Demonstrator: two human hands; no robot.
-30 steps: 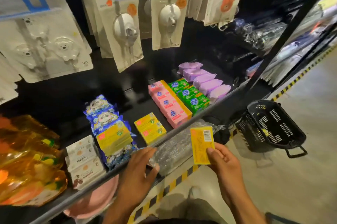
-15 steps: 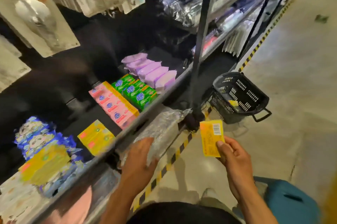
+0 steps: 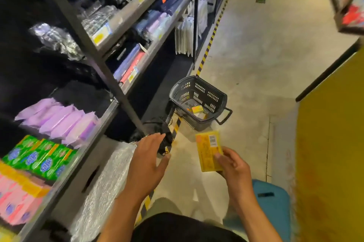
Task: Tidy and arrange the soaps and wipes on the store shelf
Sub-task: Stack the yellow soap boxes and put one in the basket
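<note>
a: change?
b: gaze swings from shelf (image 3: 82,155) to basket (image 3: 211,95) at 12 o'clock. left hand (image 3: 147,159) off the wrapped bundle (image 3: 106,180), fingers (image 3: 155,139) spread, empty. right hand (image 3: 234,167) at 3 o'clock, fingers (image 3: 218,156) still pinch yellow soap box (image 3: 209,151), unshelved.
a: likely restocking.

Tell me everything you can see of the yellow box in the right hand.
The yellow box is a flat rectangular pack, seemingly cardboard, with print too blurred to read, an orange patch at its upper left corner and a white barcode label near the upper right. It stands on end, printed face toward the camera. The right hand pinches its lower right part, thumb on the face. It is held over the floor, touching nothing else.
</note>
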